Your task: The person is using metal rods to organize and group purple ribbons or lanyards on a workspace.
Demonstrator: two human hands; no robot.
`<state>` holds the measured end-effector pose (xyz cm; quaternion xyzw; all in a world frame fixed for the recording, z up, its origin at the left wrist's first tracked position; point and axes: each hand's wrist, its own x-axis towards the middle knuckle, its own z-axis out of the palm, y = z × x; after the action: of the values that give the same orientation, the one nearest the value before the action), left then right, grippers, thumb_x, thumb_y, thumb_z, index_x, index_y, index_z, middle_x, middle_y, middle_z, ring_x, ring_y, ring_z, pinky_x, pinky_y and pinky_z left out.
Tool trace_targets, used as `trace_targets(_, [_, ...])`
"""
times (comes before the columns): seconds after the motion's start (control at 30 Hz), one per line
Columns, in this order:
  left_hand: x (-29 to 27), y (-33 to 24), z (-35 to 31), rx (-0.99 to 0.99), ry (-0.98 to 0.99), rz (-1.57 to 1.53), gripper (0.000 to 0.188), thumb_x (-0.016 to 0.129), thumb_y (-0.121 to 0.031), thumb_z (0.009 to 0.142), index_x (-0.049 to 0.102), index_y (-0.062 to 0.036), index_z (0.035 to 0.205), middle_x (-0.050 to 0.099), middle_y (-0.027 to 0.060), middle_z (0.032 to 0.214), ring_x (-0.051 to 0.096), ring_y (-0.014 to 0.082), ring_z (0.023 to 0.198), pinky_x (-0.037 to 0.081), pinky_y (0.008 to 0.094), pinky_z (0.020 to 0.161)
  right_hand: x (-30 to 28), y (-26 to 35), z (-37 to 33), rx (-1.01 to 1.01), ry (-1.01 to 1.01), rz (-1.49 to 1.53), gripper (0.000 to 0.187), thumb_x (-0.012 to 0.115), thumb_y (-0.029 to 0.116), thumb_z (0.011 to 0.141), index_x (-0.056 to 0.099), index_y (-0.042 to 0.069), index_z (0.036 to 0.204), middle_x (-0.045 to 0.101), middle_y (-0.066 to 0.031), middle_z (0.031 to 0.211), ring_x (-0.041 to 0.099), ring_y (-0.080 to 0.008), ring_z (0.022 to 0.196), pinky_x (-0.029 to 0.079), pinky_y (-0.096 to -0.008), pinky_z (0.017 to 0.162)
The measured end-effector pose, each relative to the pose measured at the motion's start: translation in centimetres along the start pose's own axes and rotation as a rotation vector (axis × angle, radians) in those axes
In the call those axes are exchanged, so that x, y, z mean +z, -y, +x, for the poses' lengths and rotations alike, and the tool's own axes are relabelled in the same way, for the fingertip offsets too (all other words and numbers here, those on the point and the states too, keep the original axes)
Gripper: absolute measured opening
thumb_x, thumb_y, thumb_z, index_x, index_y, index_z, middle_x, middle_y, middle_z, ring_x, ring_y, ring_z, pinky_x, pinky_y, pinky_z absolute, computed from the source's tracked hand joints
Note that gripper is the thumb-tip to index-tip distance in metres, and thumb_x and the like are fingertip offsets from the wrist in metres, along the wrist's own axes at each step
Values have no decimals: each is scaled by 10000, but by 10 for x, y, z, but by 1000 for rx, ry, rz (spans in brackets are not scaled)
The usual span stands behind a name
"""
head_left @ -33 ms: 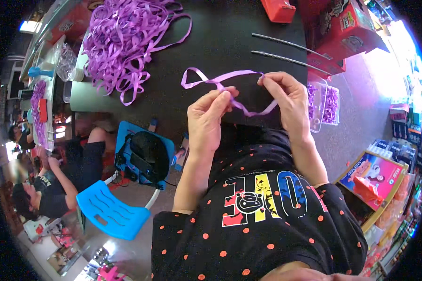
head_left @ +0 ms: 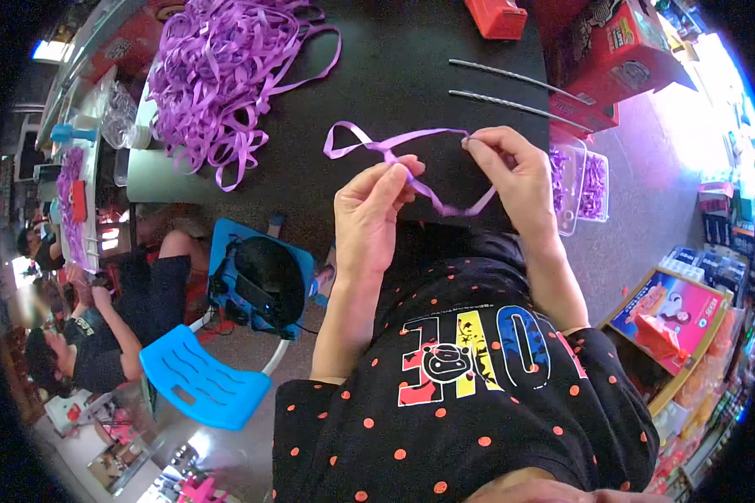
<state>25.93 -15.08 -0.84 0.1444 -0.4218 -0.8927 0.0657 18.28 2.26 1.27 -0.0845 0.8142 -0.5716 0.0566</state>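
Ribbon [head_left: 410, 137], purple, one length, at the centre of the frame, held up between your two hands above the near edge of the dark table [head_left: 394, 71]. Left hand [head_left: 366, 205]: thumb and fingertips closed in a narrow pinch on the ribbon, just below a crossing. Right hand [head_left: 522, 176]: thumb and forefinger pinched on its far stretch. Condition: by its look, part-worked; a small loop stands to the left of the crossing and a wider one hangs between your hands, its lowest bend blurred; whether the crossing is tied or merely lapped, you cannot tell. Heap of purple ribbon [head_left: 214, 88], upper left: large, loose, tangled; whether finished or waiting, unclear. Small purple pieces [head_left: 594, 186], in clear plastic at the right of centre: too small to identify. Slim twisted rods [head_left: 520, 78], two, upper right of centre, lying apart from your hands, untouched.
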Motion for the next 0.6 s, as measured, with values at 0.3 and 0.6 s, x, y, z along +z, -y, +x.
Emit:
trace_targets(0.3, [39, -5, -3, 181, 185, 144, 217, 592, -75, 896, 671, 32, 1068, 503, 185, 1339, 519, 204, 1160, 385, 327, 999, -17, 53, -24, 133, 368, 546, 255, 644, 84, 888, 615, -8, 1125, 673, -72, 1000, 620, -79, 820, 492, -212, 648])
trace_targets(0.6, [56, 5, 15, 60, 292, -109, 280, 533, -206, 963, 611, -16, 1153, 599, 193, 1214, 614, 267, 1059, 493, 375, 924, -66, 20, -26, 195, 271, 429, 142, 697, 57, 821, 659, -2, 944, 661, -19, 806, 577, -38, 658, 452, -171, 585])
